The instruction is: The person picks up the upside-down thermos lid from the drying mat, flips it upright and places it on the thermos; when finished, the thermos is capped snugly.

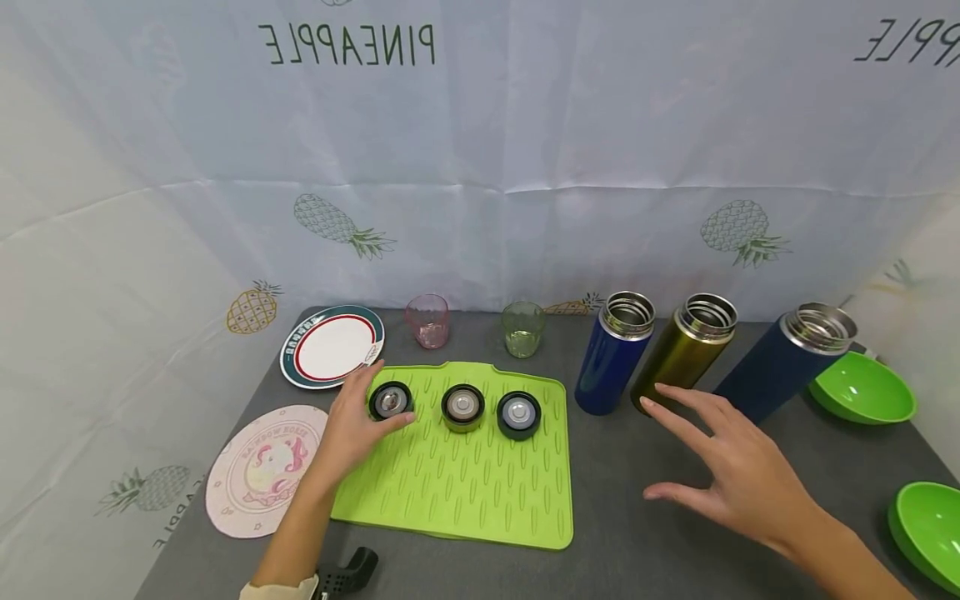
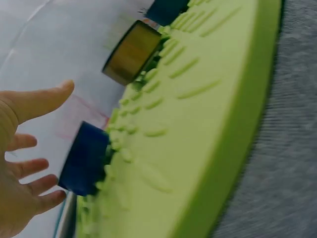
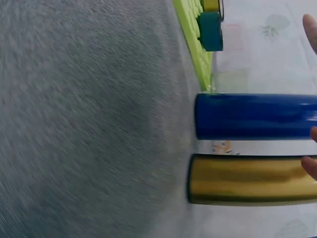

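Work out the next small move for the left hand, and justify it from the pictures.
The left hand should probably close on the blue lid: the hand is spread open beside that lid, apparently not gripping it. The lid sits on the green mat, while the bright blue bottle stands without a lid.

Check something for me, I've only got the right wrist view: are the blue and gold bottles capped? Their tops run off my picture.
Observer: No, the head view shows the blue bottle and gold bottle both open at the mouth.
Operator: Okay, is there another bottle past the gold one?
Observer: Yes, a dark blue bottle stands to its right.
Operator: And where's the left hand?
Observer: The left hand is by the leftmost lid on the green mat.
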### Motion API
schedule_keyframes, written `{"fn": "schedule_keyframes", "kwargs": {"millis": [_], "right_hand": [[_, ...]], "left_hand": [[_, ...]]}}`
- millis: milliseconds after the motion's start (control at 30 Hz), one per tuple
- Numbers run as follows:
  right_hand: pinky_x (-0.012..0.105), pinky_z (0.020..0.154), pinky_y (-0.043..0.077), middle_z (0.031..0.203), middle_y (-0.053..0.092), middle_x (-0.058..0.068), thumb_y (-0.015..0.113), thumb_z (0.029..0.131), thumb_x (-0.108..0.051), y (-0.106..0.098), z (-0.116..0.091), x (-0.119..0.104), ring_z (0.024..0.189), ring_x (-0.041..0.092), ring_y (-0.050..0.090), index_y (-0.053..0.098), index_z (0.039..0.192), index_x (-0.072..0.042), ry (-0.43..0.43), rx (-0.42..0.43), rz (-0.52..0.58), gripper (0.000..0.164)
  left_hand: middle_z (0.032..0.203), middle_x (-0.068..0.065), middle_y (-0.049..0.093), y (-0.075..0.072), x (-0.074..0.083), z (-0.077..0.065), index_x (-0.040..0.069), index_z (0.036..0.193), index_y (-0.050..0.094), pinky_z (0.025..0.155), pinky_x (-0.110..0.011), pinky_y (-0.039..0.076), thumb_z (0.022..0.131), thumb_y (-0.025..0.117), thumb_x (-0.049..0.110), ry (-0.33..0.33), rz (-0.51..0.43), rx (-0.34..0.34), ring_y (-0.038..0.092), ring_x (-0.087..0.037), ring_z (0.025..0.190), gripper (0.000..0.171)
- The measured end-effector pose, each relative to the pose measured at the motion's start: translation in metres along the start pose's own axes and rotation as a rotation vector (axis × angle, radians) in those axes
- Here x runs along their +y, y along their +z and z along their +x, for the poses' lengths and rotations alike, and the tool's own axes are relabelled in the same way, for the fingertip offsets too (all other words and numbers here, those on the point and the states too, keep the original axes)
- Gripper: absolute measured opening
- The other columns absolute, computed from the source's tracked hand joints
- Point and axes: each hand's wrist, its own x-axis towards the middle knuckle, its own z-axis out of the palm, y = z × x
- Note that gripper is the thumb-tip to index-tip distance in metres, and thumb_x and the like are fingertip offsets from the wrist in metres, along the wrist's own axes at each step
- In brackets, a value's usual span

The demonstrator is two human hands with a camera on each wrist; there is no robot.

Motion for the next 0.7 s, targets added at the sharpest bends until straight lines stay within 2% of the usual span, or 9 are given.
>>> {"fn": "schedule_keyframes", "kwargs": {"millis": [67, 200, 300, 467, 567, 700], "right_hand": [[0.034, 0.088, 0.045, 0.149, 0.054, 0.003, 0.084, 0.065, -0.068, 0.007, -0.002, 0.0, 0.127, 0.018, 0.052, 0.053, 0.15, -0.027, 0.008, -0.017, 0.029, 0.1], [0.028, 0.087, 0.046, 0.149, 0.054, 0.001, 0.09, 0.062, -0.058, 0.019, -0.006, 0.002, 0.128, 0.013, 0.05, 0.053, 0.15, -0.026, 0.013, -0.031, 0.087, 0.101], [0.019, 0.095, 0.042, 0.148, 0.054, -0.001, 0.093, 0.061, -0.051, 0.027, -0.009, 0.004, 0.129, 0.009, 0.049, 0.053, 0.15, -0.027, 0.029, -0.038, 0.137, 0.101], [0.002, 0.106, 0.03, 0.145, 0.056, 0.0, 0.096, 0.063, -0.036, 0.041, -0.011, 0.008, 0.132, -0.001, 0.048, 0.054, 0.149, -0.022, 0.052, -0.03, 0.291, 0.097], [0.0, 0.106, 0.031, 0.143, 0.058, 0.001, 0.096, 0.064, -0.029, 0.048, -0.011, 0.01, 0.131, -0.006, 0.048, 0.056, 0.148, -0.018, 0.05, -0.012, 0.363, 0.093], [0.001, 0.105, 0.034, 0.141, 0.059, 0.0, 0.095, 0.066, -0.025, 0.055, -0.008, 0.011, 0.132, -0.009, 0.048, 0.056, 0.147, -0.017, 0.056, -0.009, 0.403, 0.091]], "left_hand": [[0.163, -0.022, 0.031, 0.004, -0.003, 0.0, 0.01, 0.16, 0.033, 0.119, -0.069, 0.028, 0.084, 0.085, 0.033, -0.033, -0.018, -0.013, 0.029, -0.048, 0.151, 0.095], [0.16, -0.022, 0.036, 0.01, -0.008, 0.001, 0.005, 0.158, 0.035, 0.121, -0.064, 0.03, 0.085, 0.083, 0.03, -0.073, -0.034, -0.021, 0.032, -0.046, 0.151, 0.091], [0.155, -0.024, 0.042, 0.013, -0.01, 0.001, 0.001, 0.155, 0.04, 0.118, -0.063, 0.034, 0.085, 0.083, 0.026, -0.081, -0.021, -0.002, 0.038, -0.047, 0.147, 0.085], [0.148, -0.027, 0.049, 0.017, -0.012, 0.001, -0.003, 0.148, 0.047, 0.114, -0.062, 0.039, 0.084, 0.082, 0.018, -0.073, -0.007, 0.034, 0.045, -0.048, 0.14, 0.077], [0.146, -0.027, 0.05, 0.018, -0.011, 0.001, -0.004, 0.147, 0.048, 0.112, -0.062, 0.04, 0.084, 0.082, 0.018, -0.08, -0.006, 0.044, 0.047, -0.048, 0.138, 0.075], [0.143, -0.026, 0.052, 0.02, -0.009, 0.001, -0.003, 0.146, 0.049, 0.111, -0.061, 0.042, 0.084, 0.082, 0.019, -0.088, -0.006, 0.062, 0.048, -0.047, 0.136, 0.074]]}}
